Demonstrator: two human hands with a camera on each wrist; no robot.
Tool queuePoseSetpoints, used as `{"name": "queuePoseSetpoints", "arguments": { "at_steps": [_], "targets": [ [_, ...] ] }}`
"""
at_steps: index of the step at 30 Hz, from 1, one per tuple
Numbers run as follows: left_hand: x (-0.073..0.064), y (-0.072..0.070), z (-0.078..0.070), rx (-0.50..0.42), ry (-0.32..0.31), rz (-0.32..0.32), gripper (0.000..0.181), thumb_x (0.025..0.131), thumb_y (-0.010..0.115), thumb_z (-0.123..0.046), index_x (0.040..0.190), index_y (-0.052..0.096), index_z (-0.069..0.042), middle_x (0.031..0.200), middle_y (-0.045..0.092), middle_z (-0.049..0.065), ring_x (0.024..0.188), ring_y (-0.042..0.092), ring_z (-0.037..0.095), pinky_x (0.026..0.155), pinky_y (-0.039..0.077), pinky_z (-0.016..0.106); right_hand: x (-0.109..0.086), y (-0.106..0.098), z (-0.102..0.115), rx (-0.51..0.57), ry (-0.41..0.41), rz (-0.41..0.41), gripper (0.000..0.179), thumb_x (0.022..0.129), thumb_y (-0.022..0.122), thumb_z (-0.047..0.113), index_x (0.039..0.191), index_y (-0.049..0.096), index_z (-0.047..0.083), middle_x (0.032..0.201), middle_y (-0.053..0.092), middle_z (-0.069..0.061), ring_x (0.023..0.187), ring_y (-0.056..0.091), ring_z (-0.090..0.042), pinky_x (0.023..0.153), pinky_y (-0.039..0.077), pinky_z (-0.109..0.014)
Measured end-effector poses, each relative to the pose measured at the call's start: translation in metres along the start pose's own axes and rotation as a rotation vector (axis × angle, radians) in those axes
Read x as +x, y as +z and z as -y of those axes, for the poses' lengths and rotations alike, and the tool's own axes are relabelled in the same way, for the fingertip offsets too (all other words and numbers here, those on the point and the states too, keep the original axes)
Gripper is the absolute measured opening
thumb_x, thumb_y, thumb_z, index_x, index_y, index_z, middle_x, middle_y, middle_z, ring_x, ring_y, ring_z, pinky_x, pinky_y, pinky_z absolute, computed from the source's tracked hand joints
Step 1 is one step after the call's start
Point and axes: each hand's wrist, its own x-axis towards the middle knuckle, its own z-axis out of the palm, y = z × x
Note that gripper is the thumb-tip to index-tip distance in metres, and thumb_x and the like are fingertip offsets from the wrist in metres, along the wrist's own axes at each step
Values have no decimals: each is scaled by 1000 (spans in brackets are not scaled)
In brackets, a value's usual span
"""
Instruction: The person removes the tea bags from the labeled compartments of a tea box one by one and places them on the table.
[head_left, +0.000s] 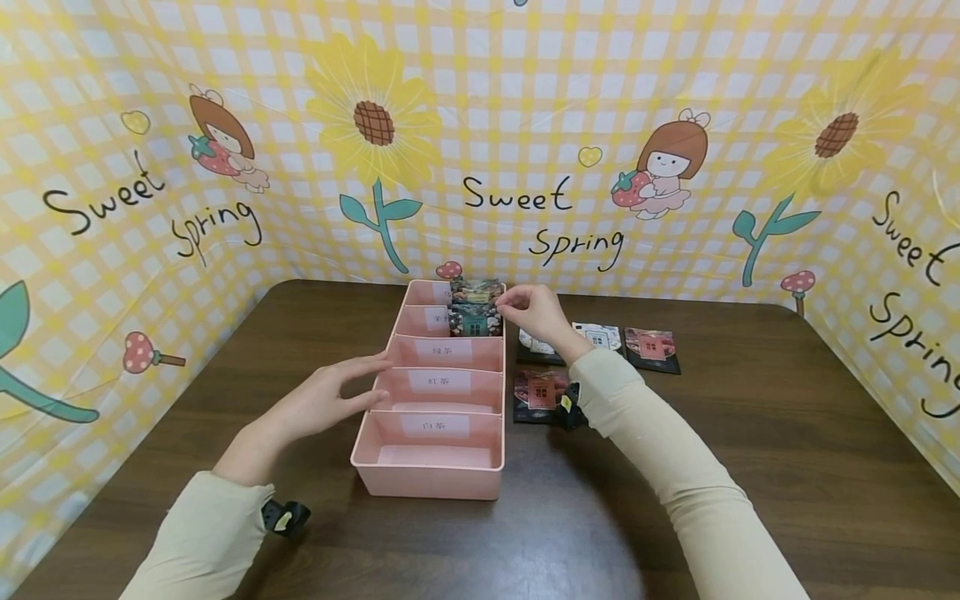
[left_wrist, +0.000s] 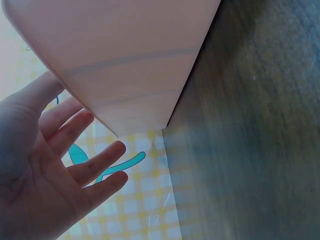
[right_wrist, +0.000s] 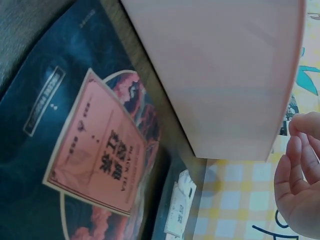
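A long pink divided box point(head_left: 427, 482) with paper labels stands on the table. My left hand point(head_left: 318, 400) touches its left rim with loosely spread fingers, and the left wrist view shows that hand point(left_wrist: 60, 155) beside the box's outer wall. At the second compartment from the back, my right hand point(head_left: 536, 315) pinches the upper right corner of a dark green tea sachet point(head_left: 475, 322). Another tea sachet point(head_left: 477, 291) stands in the rearmost compartment. The right wrist view has the right hand point(right_wrist: 302, 175) with thumb and index tips together by the box rim.
Right of the box lie a red-labelled black tea sachet point(head_left: 538, 392), a white-labelled sachet point(head_left: 600, 337) and another red-labelled sachet point(head_left: 652, 348). A further pale sachet point(head_left: 534, 346) is partly behind the right hand. A checked cloth point(head_left: 480, 125) hangs behind the brown table point(head_left: 247, 350).
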Motion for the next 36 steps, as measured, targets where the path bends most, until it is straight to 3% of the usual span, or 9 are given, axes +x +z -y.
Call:
{"name": "queuePoseSetpoints", "arguments": {
  "at_steps": [14, 24, 28, 31, 36],
  "targets": [
    [1, 0, 1, 0, -13, 5, 52, 90, 62, -29, 134, 49, -6, 139, 49, 17, 131, 42, 36, 106, 35, 54, -5, -17, 16, 77, -92, -59, 14, 89, 63, 14, 97, 70, 4, 95, 70, -15, 77, 62, -20, 63, 47, -21],
    [2, 0, 1, -3, -11, 7, 52, 90, 61, -30, 134, 50, -5, 140, 48, 17, 132, 42, 37, 106, 35, 54, -8, -30, 25, 146, -65, -87, 17, 89, 63, 16, 99, 68, 3, 97, 69, -16, 82, 62, -21, 66, 46, -21],
    [2, 1, 2, -6, -10, 10, 51, 90, 61, -28, 134, 49, -5, 140, 48, 17, 132, 41, 37, 106, 35, 54, -9, -36, 26, 170, -78, -101, 17, 89, 63, 16, 99, 68, 3, 95, 68, -16, 77, 60, -15, 65, 45, -20],
    [2, 1, 1, -4, -9, 7, 51, 90, 62, -28, 134, 49, -5, 139, 49, 17, 131, 42, 36, 106, 35, 54, -11, -40, 27, 175, -82, -114, 17, 89, 63, 16, 99, 67, 3, 90, 68, -11, 74, 56, -8, 64, 44, -19],
    [0, 0, 0, 3, 3, -5, 50, 90, 61, -28, 134, 50, -5, 138, 50, 18, 130, 43, 37, 105, 35, 55, -14, -47, 30, 183, -79, -120, 19, 90, 62, 18, 101, 67, 3, 82, 64, 3, 73, 54, -8, 64, 43, -20]
  ]
}}
